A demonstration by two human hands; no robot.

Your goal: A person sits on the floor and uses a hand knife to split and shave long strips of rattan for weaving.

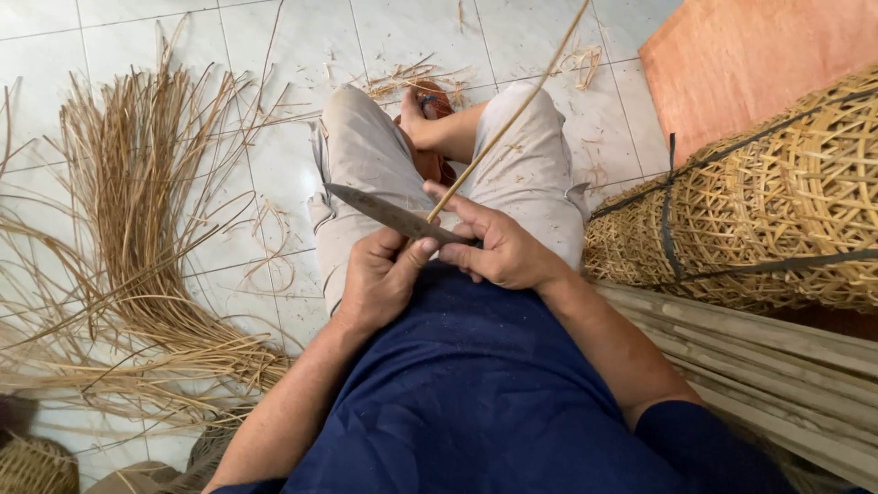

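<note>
left hand (380,279) grips knife (393,217) | right hand (503,252) holds cane strip (512,114)

Dark blue short-sleeved shirt (476,393), light beige trousers (366,165) flecked with fibre shavings, bare forearms, reddish-brown sandal (437,102) on one foot

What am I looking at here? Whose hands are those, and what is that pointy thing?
The picture comes from a camera worn on a person's head, looking down, so you see their own lap and hands. The person sits on a white tiled floor. The left hand holds a knife with a long dark blade. The right hand holds a thin cane strip against the blade. On the floor to the left lies a big pile of thin strips. On the right are woven baskets and, nearer, a bundle of thicker split sticks.
</note>
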